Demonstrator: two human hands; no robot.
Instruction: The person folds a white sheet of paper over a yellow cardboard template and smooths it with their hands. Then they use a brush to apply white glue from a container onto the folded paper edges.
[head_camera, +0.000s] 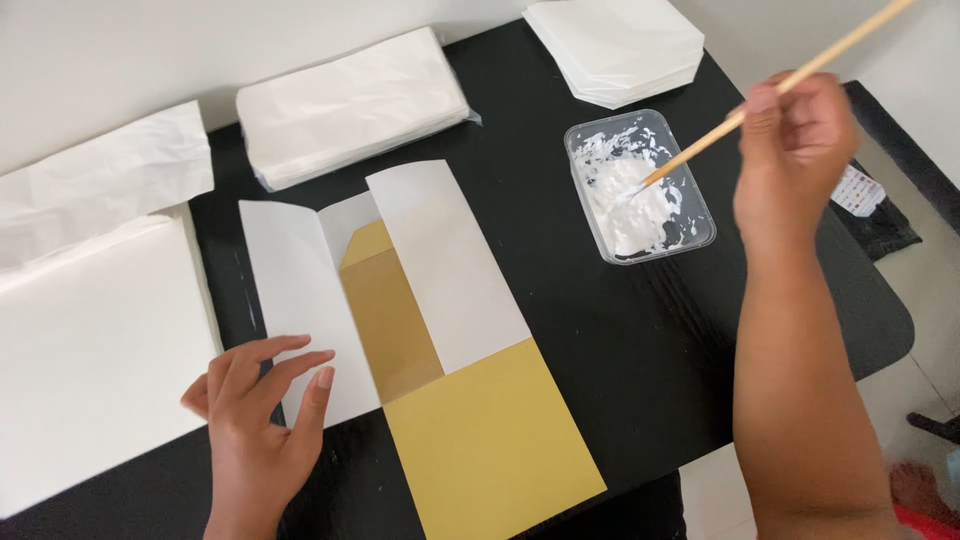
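Hands: right (795, 150) grips stick (770, 95) over paste tub (700, 215); left (262, 420) open, pinning paper (300, 300).

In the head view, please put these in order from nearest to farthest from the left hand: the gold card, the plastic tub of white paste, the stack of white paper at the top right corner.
From the left hand:
1. Gold card, just to its right, at the table's near edge.
2. Plastic tub of white paste, farther right, mid-table, where the right hand dips a stick.
3. Stack of white paper, at the far right corner.
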